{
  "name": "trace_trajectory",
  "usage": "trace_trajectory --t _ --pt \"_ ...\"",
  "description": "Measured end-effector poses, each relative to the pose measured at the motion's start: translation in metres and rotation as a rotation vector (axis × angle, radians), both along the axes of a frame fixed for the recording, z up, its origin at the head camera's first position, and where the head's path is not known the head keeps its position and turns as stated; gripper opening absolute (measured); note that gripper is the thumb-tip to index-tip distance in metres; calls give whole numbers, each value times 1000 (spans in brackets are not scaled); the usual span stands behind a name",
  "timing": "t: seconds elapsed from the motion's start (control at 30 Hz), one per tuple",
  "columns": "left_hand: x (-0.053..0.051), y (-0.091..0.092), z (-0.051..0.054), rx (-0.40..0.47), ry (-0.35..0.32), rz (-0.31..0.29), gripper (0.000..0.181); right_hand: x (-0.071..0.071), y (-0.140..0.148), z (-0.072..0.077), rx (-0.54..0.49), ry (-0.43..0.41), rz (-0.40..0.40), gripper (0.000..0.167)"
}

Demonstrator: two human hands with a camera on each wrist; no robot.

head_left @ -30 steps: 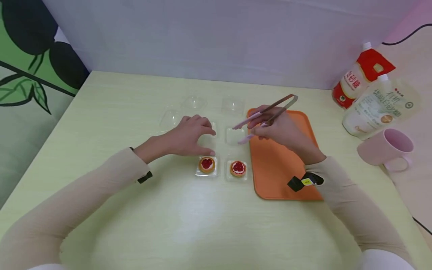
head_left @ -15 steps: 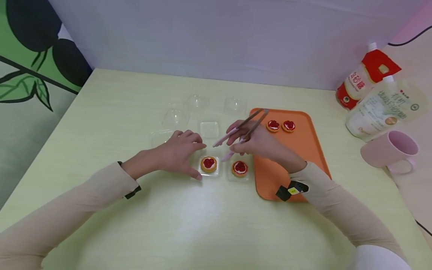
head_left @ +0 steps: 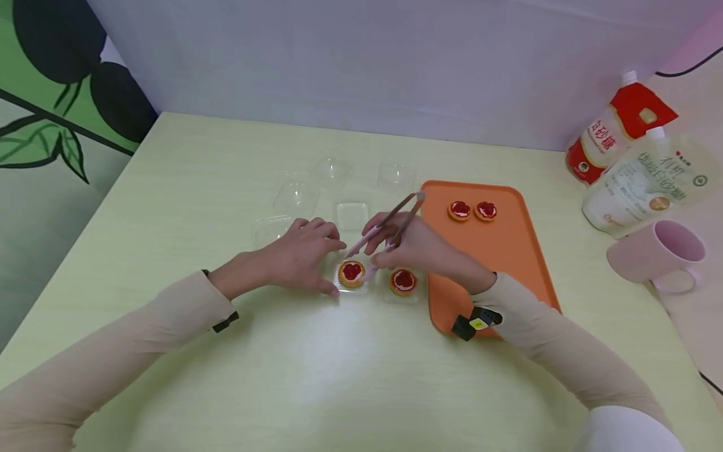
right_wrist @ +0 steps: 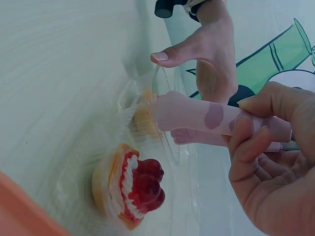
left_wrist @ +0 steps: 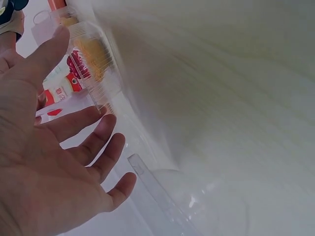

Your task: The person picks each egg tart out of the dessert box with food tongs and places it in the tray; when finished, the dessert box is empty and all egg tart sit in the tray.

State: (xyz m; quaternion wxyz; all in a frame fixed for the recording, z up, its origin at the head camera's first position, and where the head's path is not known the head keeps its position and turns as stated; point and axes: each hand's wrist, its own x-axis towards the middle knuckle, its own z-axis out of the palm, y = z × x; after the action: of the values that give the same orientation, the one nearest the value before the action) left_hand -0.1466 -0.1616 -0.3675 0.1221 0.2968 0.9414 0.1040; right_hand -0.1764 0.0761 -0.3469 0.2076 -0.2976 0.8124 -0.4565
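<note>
My right hand holds tongs with pink, paw-shaped tips. The tips are at the left fruit tart, one near its back edge and one at its right side; contact cannot be made out. This red-topped tart sits in a clear plastic box base. My left hand is beside that base, its fairly straight thumb and index finger spread along the rim, as the left wrist view shows. Just right, another fruit tart sits in its own clear base.
An orange tray at the right bears two more tarts. Behind my left hand lie several clear plastic box parts and a bare clear base. Far right stand two sugar pouches and a pink mug.
My right hand has brought the tongs left and nearer, from above the tray's edge to the left tart. My left hand has shifted slightly left and nearer, its thumb beside the base.
</note>
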Motion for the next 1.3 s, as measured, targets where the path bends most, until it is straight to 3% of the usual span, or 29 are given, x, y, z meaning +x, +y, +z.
trace_trajectory --t 0.8,1.03,1.3 --pt "-1 3 3 -46 -16 9 82 5 -14 -2 77 142 75 32" --pt "-1 5 6 -51 -12 15 81 8 -19 -2 98 146 95 38" --pt "1 6 8 -60 -24 26 81 3 -17 -4 79 196 141 27"
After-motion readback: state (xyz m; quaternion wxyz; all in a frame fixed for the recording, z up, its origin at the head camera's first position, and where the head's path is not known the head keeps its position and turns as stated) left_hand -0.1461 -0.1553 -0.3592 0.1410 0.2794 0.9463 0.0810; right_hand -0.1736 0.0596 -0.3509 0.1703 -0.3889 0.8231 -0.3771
